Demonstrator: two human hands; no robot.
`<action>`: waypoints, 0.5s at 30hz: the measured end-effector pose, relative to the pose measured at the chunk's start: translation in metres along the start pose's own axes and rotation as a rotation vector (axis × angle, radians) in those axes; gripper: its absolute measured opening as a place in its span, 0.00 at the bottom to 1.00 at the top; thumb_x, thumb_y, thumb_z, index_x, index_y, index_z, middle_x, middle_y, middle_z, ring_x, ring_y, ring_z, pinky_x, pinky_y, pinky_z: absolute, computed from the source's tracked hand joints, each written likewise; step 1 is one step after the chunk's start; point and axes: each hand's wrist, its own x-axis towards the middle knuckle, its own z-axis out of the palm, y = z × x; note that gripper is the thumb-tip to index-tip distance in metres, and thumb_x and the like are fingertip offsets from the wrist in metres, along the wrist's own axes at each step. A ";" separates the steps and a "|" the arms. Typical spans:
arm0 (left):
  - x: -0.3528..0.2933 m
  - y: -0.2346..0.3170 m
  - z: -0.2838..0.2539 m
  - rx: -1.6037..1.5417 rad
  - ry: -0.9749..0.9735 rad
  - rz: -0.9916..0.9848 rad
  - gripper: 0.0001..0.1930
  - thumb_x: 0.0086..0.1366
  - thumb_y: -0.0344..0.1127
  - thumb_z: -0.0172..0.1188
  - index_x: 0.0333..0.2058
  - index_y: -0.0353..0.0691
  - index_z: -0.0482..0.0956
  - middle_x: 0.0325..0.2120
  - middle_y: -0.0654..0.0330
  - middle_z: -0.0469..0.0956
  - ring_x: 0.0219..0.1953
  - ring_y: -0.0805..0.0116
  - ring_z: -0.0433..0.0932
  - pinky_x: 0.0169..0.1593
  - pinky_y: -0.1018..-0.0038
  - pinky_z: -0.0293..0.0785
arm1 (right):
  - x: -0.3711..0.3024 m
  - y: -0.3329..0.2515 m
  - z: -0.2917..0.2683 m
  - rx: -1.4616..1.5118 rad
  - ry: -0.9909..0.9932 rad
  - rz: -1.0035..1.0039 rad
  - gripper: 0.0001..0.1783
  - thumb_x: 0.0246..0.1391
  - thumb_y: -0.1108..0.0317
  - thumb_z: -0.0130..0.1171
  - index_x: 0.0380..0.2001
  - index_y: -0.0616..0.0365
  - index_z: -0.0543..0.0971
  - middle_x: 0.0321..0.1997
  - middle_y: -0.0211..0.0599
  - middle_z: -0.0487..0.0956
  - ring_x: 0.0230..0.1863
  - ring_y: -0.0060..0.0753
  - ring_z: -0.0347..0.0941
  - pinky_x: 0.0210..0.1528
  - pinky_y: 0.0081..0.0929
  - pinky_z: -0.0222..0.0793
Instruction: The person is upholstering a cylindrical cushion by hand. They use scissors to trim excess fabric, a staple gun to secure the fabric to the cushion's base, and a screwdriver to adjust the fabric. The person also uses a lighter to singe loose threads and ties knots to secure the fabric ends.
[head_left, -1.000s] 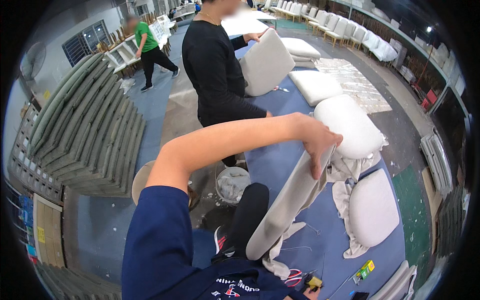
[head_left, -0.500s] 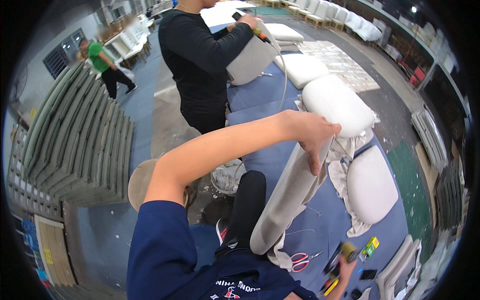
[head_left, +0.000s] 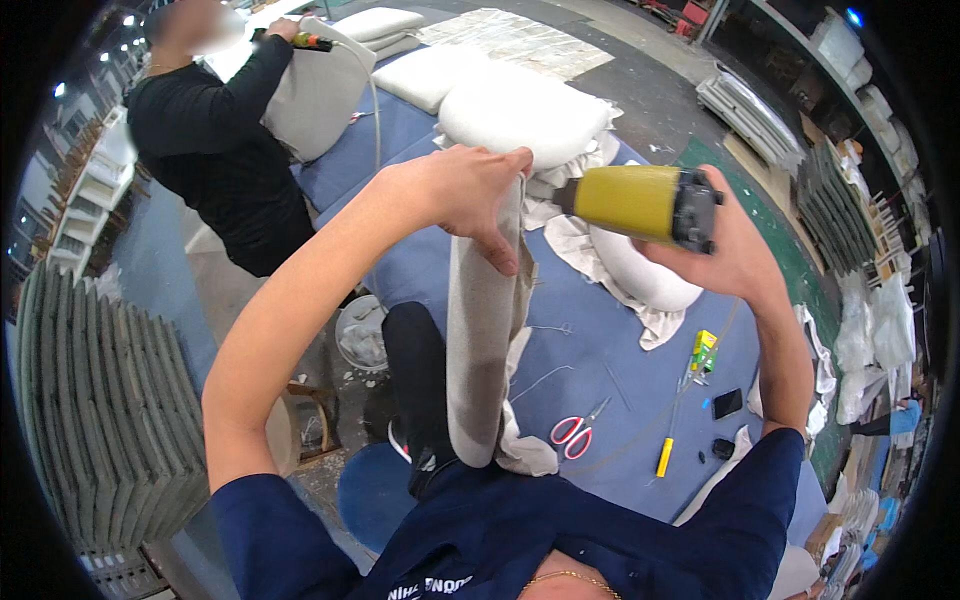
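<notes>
My left hand (head_left: 468, 200) clamps the top end of a grey fabric-covered chair pad (head_left: 478, 340), thumb on its face and fingers over the edge. The pad stands on its side against my lap, its loose cloth edge turned to the right. Raised above the table, my right hand (head_left: 738, 240) is wrapped around a yellow and black staple gun (head_left: 635, 200). Its nose points left toward the pad's upper end; whether they touch I cannot tell. Red-handled scissors (head_left: 573, 436) and a yellow-handled screwdriver (head_left: 664, 457) lie on the blue table (head_left: 620, 440).
White padded seats (head_left: 525, 110) sit farther along the table, one (head_left: 655, 275) beyond the staple gun. A small yellow-green box (head_left: 703, 350) and a phone (head_left: 728, 403) lie at right. A co-worker (head_left: 200, 140) works far left with a power tool (head_left: 313, 42). A scrap bucket (head_left: 362, 332) stands below.
My right hand has lifted the staple gun from low over the table up beside the pad's top. The pad stands more upright, still in my left hand. The view has swung right.
</notes>
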 end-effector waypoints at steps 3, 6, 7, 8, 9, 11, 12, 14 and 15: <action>0.002 0.013 -0.002 -0.035 -0.042 -0.020 0.52 0.38 0.59 0.80 0.56 0.35 0.65 0.41 0.43 0.80 0.47 0.44 0.80 0.51 0.58 0.75 | 0.005 0.002 0.008 -0.046 -0.017 -0.078 0.33 0.39 0.58 0.78 0.48 0.61 0.77 0.47 0.45 0.74 0.50 0.47 0.74 0.55 0.34 0.71; 0.009 0.006 0.005 0.012 -0.025 -0.013 0.51 0.38 0.58 0.81 0.55 0.36 0.65 0.41 0.44 0.81 0.46 0.45 0.81 0.51 0.59 0.76 | 0.005 0.004 0.010 -0.110 -0.063 -0.154 0.33 0.38 0.59 0.78 0.48 0.60 0.78 0.45 0.45 0.75 0.50 0.47 0.73 0.55 0.35 0.70; 0.008 0.007 0.004 0.011 -0.026 -0.011 0.51 0.37 0.58 0.81 0.55 0.36 0.65 0.41 0.44 0.81 0.47 0.45 0.81 0.51 0.59 0.76 | 0.006 0.004 0.012 -0.121 -0.084 -0.168 0.33 0.38 0.59 0.77 0.48 0.60 0.78 0.44 0.45 0.76 0.50 0.47 0.73 0.55 0.35 0.70; 0.008 0.009 0.003 0.011 -0.027 -0.009 0.51 0.37 0.58 0.81 0.55 0.37 0.65 0.42 0.44 0.81 0.47 0.45 0.81 0.51 0.58 0.76 | 0.006 0.005 0.015 -0.116 -0.083 -0.205 0.33 0.37 0.59 0.77 0.48 0.60 0.78 0.44 0.45 0.76 0.50 0.47 0.73 0.54 0.35 0.70; 0.007 0.011 0.001 0.010 -0.028 -0.007 0.51 0.37 0.57 0.81 0.55 0.38 0.66 0.42 0.44 0.81 0.47 0.45 0.81 0.51 0.58 0.77 | 0.006 0.007 0.018 -0.111 -0.083 -0.241 0.33 0.37 0.59 0.78 0.48 0.60 0.78 0.44 0.45 0.76 0.50 0.47 0.73 0.54 0.35 0.70; 0.008 0.015 -0.001 0.016 -0.038 -0.034 0.51 0.37 0.57 0.81 0.55 0.39 0.65 0.43 0.44 0.81 0.48 0.45 0.81 0.51 0.58 0.77 | 0.006 0.008 0.022 -0.101 -0.089 -0.273 0.33 0.37 0.59 0.77 0.47 0.59 0.78 0.44 0.46 0.76 0.49 0.48 0.73 0.54 0.36 0.70; 0.008 0.015 -0.001 0.019 -0.042 -0.047 0.51 0.37 0.57 0.81 0.55 0.40 0.65 0.43 0.44 0.81 0.49 0.45 0.81 0.51 0.57 0.77 | 0.006 0.007 0.023 -0.093 -0.097 -0.270 0.32 0.37 0.59 0.77 0.47 0.59 0.79 0.44 0.46 0.77 0.48 0.48 0.72 0.53 0.37 0.70; 0.009 0.017 -0.002 0.022 -0.050 -0.060 0.51 0.37 0.58 0.81 0.56 0.42 0.65 0.43 0.45 0.81 0.49 0.46 0.81 0.51 0.57 0.77 | 0.006 0.005 0.023 -0.085 -0.112 -0.292 0.31 0.36 0.60 0.76 0.46 0.58 0.79 0.43 0.46 0.78 0.47 0.49 0.72 0.53 0.37 0.70; 0.009 0.017 -0.003 0.024 -0.053 -0.067 0.51 0.36 0.58 0.81 0.56 0.42 0.65 0.43 0.46 0.81 0.49 0.46 0.81 0.51 0.57 0.77 | 0.003 0.004 0.025 -0.077 -0.119 -0.315 0.30 0.36 0.61 0.75 0.46 0.58 0.80 0.43 0.45 0.78 0.46 0.49 0.72 0.52 0.37 0.70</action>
